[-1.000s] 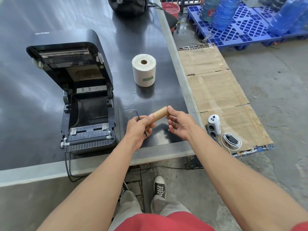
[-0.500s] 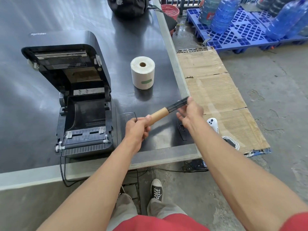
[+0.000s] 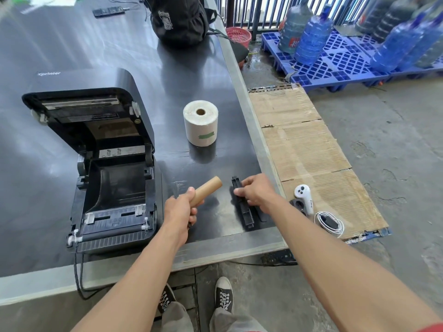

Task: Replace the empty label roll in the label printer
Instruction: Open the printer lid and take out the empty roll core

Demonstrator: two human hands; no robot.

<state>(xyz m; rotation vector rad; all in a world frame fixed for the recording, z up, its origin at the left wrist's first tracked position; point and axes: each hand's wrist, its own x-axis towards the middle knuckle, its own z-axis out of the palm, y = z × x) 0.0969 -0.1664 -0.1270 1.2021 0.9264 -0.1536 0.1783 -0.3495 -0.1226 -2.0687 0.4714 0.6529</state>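
Head view: left grip wraps the brown cardboard core tube above the black table, beside the open black label printer; right grip pinches the black plastic spindle lying there. White label roll stands beyond.

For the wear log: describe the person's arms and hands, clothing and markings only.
Both forearms are bare along their visible length. The left hand and right hand wear no gloves, rings or watch; no markings show. A sliver of red fabric at the lower right corner may be a sleeve edge.
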